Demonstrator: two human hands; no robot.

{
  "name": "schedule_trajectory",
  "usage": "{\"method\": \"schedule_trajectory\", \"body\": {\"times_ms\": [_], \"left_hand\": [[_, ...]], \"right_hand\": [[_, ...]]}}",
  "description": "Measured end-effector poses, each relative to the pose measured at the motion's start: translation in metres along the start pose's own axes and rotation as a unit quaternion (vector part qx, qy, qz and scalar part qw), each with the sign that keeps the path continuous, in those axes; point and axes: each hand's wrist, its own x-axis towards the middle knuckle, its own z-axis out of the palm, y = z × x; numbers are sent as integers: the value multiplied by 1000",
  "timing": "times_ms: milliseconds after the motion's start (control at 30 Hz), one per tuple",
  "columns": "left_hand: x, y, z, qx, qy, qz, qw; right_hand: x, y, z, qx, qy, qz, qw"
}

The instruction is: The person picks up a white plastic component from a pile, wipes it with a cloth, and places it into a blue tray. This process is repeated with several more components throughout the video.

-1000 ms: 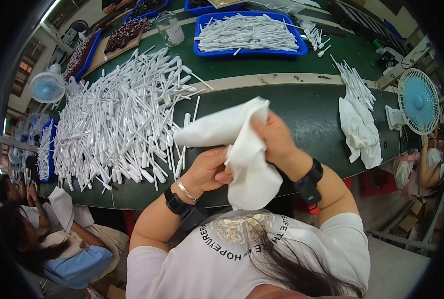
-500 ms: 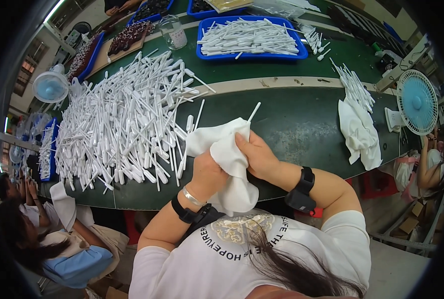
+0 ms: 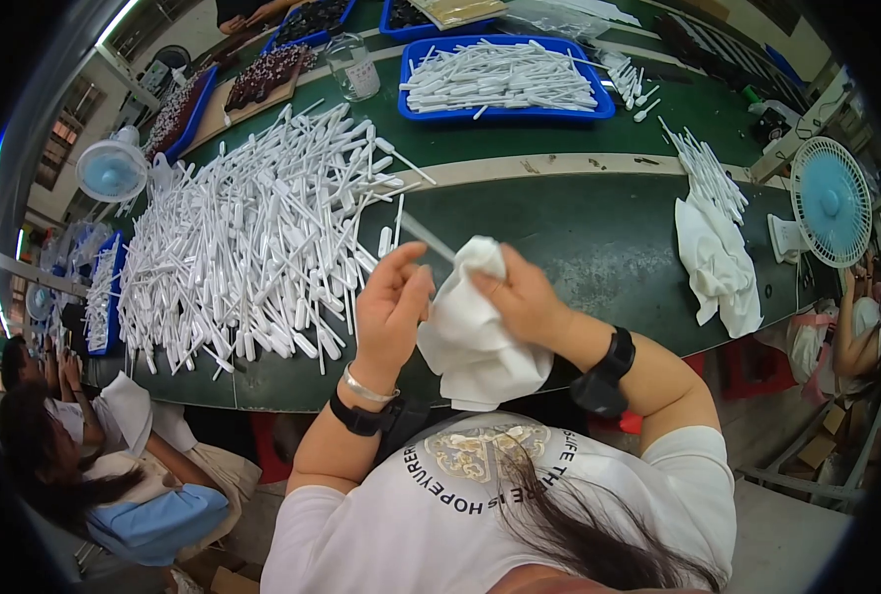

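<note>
Handling of white droppers with a cloth at a green worktable [image 3: 599, 233]. The right hand [image 3: 522, 302] was closed on a white cloth [image 3: 485, 346], its thumb and fingers pinching the bunched upper part, while the rest hung in loose folds toward the person's lap. A single pale stick [image 3: 431, 238], blurred but probably the stem of a dropper, projected from the top of the cloth toward the upper left; whatever part lay inside the folds was hidden. The left hand [image 3: 391, 307] stood just beside the cloth, fingers loosely curled and partly open, with nothing visible in its grasp.

Progress could be judged only from the piles. To the left lay a large, tangled heap of droppers [image 3: 247, 238]; to the right, a much smaller bundle of droppers [image 3: 706, 168], more nearly aligned, adjoined a second white cloth [image 3: 716, 272]. A blue tray [image 3: 508, 113] across the table was well filled with similar pieces. The piece in the cloth appeared unfinished, since it had not been set down. If the big heap was the untreated stock, most of the work was left; the view did not show which pile was finished.
</note>
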Motion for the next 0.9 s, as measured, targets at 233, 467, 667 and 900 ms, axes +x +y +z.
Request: {"method": "schedule_trajectory", "body": {"times_ms": [233,467,667,900], "left_hand": [[0,-6,-13,-152,28,-77,985],[-1,-7,-24,-200,87,-26,976],[-4,-20,5,-31,67,18,997],[-8,-9,-3,-141,61,-33,988]], "right_hand": [[-3,5,4,20,-135,-14,991],[0,11,8,159,-120,-21,980],[-1,10,20,-115,-107,-88,984],[1,3,6,159,-200,35,966]]}}
